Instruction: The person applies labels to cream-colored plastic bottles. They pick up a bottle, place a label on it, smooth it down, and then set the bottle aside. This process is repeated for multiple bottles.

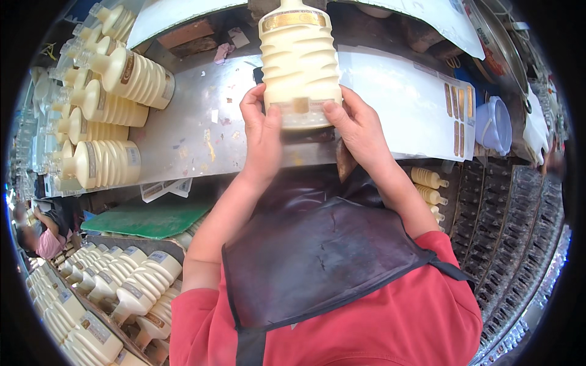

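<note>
A cream-coloured ribbed bottle with a gold label band near its neck stands in front of me at the metal table, its neck pointing away. My left hand grips its lower left side, thumb on the near face. On the lower right side, my right hand holds it the same way, thumb on the front and fingers behind. A small square gold label sits between my two thumbs. The fingers behind the bottle are partly hidden. Right of the bottle lies a white sheet of gold and brown label strips.
Several like bottles lie stacked at the table's left end. Crates of more bottles stand at lower left beside a green board. A pale blue bucket and dark racks are at right. A person in pink is far left.
</note>
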Tool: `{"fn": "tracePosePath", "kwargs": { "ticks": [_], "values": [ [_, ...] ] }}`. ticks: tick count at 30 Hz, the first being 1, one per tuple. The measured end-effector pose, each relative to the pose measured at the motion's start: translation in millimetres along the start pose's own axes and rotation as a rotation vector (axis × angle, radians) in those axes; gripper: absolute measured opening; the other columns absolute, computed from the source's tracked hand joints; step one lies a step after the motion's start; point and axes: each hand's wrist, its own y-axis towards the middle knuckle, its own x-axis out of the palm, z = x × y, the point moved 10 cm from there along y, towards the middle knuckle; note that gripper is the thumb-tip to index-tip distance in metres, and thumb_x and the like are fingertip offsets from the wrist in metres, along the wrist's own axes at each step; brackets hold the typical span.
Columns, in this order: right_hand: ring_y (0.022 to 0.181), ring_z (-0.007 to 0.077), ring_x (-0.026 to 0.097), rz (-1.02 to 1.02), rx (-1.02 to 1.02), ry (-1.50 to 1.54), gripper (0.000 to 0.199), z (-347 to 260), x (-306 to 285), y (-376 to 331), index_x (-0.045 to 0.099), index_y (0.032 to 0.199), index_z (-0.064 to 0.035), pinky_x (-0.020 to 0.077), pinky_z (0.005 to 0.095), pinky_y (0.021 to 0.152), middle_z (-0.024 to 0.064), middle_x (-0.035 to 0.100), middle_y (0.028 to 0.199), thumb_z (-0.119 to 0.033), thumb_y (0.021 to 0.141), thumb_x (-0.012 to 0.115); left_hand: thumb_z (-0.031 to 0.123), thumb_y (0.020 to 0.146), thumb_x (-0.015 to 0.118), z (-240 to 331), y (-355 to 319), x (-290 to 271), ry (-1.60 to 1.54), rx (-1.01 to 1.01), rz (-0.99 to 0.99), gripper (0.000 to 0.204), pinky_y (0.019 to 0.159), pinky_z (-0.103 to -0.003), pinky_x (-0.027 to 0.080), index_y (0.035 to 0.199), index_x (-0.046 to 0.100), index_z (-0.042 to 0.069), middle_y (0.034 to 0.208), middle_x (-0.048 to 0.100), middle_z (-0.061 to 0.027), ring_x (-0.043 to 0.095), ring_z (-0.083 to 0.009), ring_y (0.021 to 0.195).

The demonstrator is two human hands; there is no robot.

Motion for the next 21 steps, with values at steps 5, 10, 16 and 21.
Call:
{"fn": "tracePosePath", "kwargs": {
  "ticks": [5, 10, 16, 21],
  "values": [
    [0.079, 0.0118, 0.064, 0.016, -0.006, 0.05, 0.049, -3, 2, -1, 0.062, 0.129, 0.0012, 0.0519, 0.0298, 0.074, 0.0073, 0.07, 0.09, -0.038, 0.099, 0.064, 0.023, 0.105, 0.049, -1, 0, 0, -0.013, -0.003, -0.016, 0.052, 0.118, -0.039, 0.026, 0.144, 0.027, -0.003, 0.144, 0.037, -0.0189, 0.036, -0.0241, 0.137],
    [0.08, 0.007, 0.053, -0.014, 0.137, 0.084, 0.05, -5, -8, -2, 0.062, 0.133, 0.0005, 0.0448, 0.0237, 0.075, -0.001, 0.063, 0.09, -0.04, 0.106, 0.052, 0.024, 0.102, 0.051, -4, 1, -2, -0.016, -0.012, -0.029, 0.058, 0.118, -0.039, 0.026, 0.146, 0.025, -0.002, 0.145, 0.036, -0.0185, 0.036, -0.0248, 0.137],
    [0.103, 0.0115, 0.062, 0.041, 0.11, 0.287, 0.029, -39, -36, 4, 0.064, 0.126, -0.0013, 0.0479, 0.0259, 0.094, 0.0029, 0.067, 0.109, -0.011, 0.099, 0.061, 0.028, 0.083, 0.084, -8, -4, -8, 0.291, 0.065, -0.111, 0.092, 0.115, -0.04, 0.033, 0.151, 0.027, 0.0, 0.145, 0.041, -0.0168, 0.041, -0.0249, 0.137],
    [0.09, 0.013, 0.07, 0.182, -0.478, -0.502, 0.022, -111, -7, -18, 0.072, 0.113, -0.0008, 0.0556, 0.0291, 0.083, 0.011, 0.075, 0.102, 0.0, 0.091, 0.071, 0.023, 0.069, 0.094, 16, 2, -15, 0.673, 0.2, 0.001, 0.097, 0.112, -0.039, 0.039, 0.147, 0.039, 0.001, 0.136, 0.054, -0.014, 0.051, -0.0256, 0.129]
  ]
}}
